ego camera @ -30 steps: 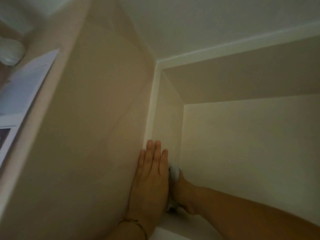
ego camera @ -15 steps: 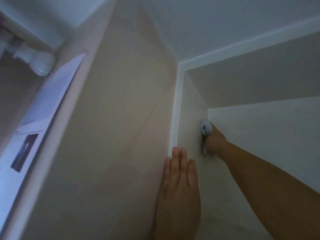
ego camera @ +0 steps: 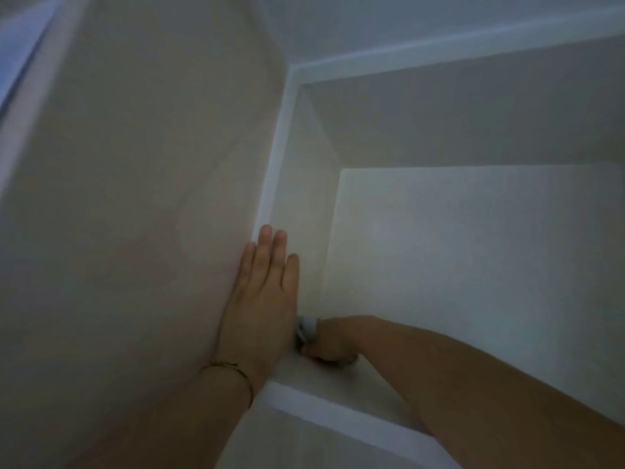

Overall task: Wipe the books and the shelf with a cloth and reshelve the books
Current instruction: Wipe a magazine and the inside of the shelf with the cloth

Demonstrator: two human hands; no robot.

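An empty white shelf compartment [ego camera: 456, 265] fills the right of the view, with no books in sight. My left hand [ego camera: 262, 299] lies flat, fingers straight, against the outer side panel at the compartment's left front edge; a thin bracelet sits on its wrist. My right hand [ego camera: 329, 341] reaches into the lower left back corner and grips a small grey cloth [ego camera: 304, 328], pressed where the left inner wall meets the shelf floor. Most of the cloth is hidden behind the two hands.
The beige side panel [ego camera: 142, 198] covers the left half of the view. The shelf's white front edge [ego camera: 324, 412] runs below my right forearm. The underside of the board above [ego camera: 473, 113] closes the compartment on top.
My right hand with the cloth has slid down the left inner wall from high in the back corner to the bottom corner. My left hand has stayed flat on the side panel.
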